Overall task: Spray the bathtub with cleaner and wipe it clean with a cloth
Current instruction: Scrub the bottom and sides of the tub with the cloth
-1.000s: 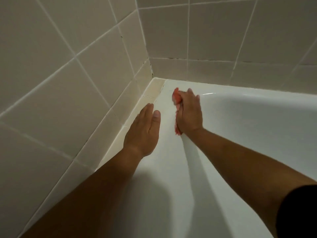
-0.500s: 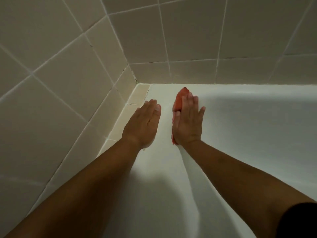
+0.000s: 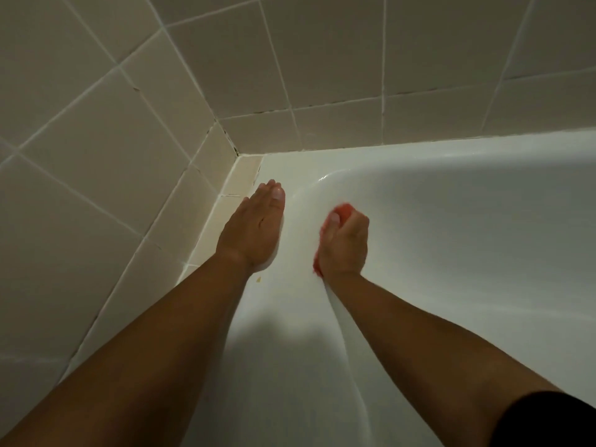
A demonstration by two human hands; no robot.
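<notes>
One part-hidden thing: red cloth point(image 3: 343, 210), gripped by curled fingers of right hand point(image 3: 346, 245).
Left hand point(image 3: 254, 227): flat, fingers straight, on rim of bathtub point(image 3: 451, 253).
Room: basin open rightward; tiled wall point(image 3: 96, 172) close left.

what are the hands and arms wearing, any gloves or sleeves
No gloves, rings or watch show on the left hand or right hand. Both forearms are bare; a black sleeve covers the right arm higher up, at the frame's edge.
</notes>
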